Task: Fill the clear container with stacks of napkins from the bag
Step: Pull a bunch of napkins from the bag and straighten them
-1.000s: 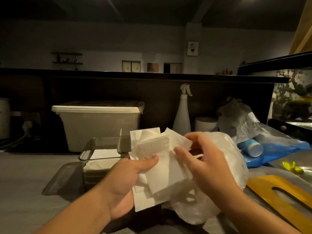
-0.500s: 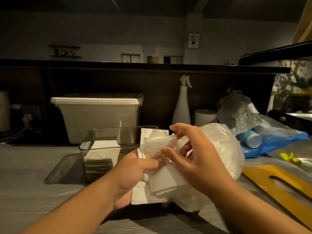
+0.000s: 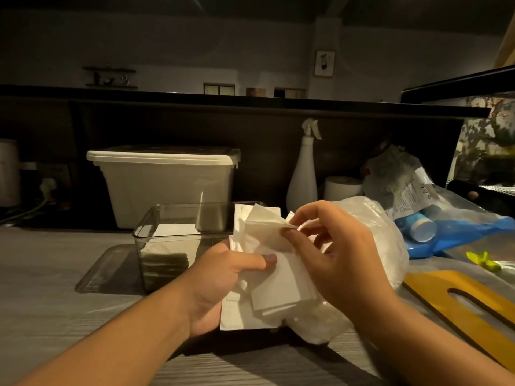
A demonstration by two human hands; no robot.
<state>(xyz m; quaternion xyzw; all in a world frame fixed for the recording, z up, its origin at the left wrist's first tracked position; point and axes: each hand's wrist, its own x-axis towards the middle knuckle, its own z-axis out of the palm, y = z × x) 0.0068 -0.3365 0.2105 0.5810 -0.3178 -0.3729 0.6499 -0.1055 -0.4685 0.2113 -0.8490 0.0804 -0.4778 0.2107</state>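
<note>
My left hand grips a loose, uneven stack of white napkins in front of me, thumb across its face. My right hand pinches the folded top corner of the uppermost napkin between thumb and forefinger. Behind and under the stack lies the crumpled clear plastic bag. Just left of the stack stands the clear container, with a stack of napkins inside on its left side. Its right side is hidden by the napkins I hold.
The container's clear lid lies flat at its left. A lidded white bin, a white spray bottle and a paper roll stand at the back. At the right are a blue bag with bottles and a yellow board.
My right hand moved from the stack's right side up to its top corner and now pinches the top napkin. The stack has sunk lower and is more gathered.
</note>
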